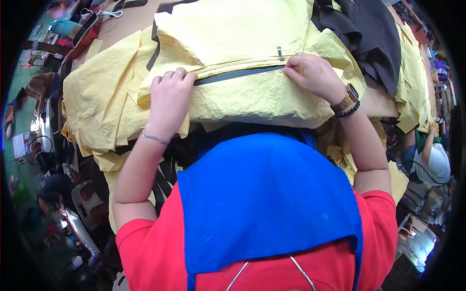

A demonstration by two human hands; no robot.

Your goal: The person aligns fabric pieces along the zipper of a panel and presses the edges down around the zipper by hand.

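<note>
Layers of yellow fabric (242, 99) are spread over the work surface in front of me, with folded edges stacked in a line. A dark strip (238, 74) shows between the folded edges and the nearer fabric. My left hand (171, 99) has its fingers bent and pressed onto the yellow fabric at the strip's left end. At the strip's right end, my right hand (313, 75) pinches the fabric edge between thumb and fingers. A small metal clip (280, 53) sits on the folded edges, just left of my right hand.
Dark fabric (371, 39) lies at the upper right, beside more yellow fabric (412, 77). A white cable (112, 14) is at the upper left. One person (433, 160) is at the far right, others at the far left (42, 87).
</note>
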